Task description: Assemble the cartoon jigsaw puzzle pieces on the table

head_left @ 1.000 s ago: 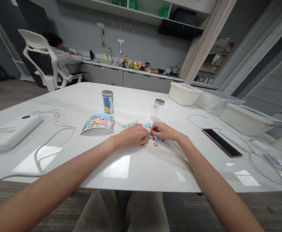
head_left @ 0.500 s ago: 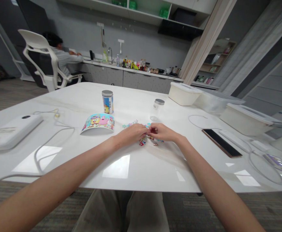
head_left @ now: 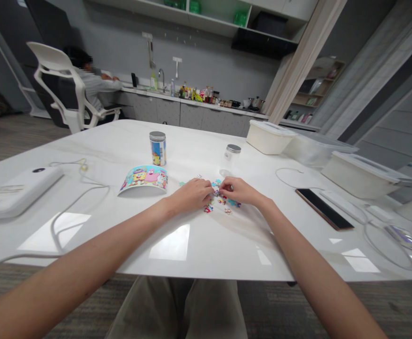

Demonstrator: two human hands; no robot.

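Note:
My left hand (head_left: 192, 194) and my right hand (head_left: 237, 190) rest close together on the white table (head_left: 192, 245), over a scatter of small colourful puzzle pieces (head_left: 223, 203). Both hands have their fingers curled in a pinch at the pieces between them; what each fingertip holds is too small to name. A curved cartoon picture card (head_left: 144, 177) lies left of my left hand. Behind it stands a printed can with a metal lid (head_left: 157, 148). A small clear jar with a metal lid (head_left: 231, 152) stands behind my right hand.
A white device with a cable (head_left: 15, 190) lies at the left. A black phone (head_left: 323, 208) lies at the right, beside white lidded boxes (head_left: 269, 136) and looped cables (head_left: 383, 235). A person sits in a white chair (head_left: 62, 84) at the back left, by a kitchen counter.
Both hands shifted slightly among the puzzle pieces; the right hand moved a little away from the left, and more pieces show between and below them.

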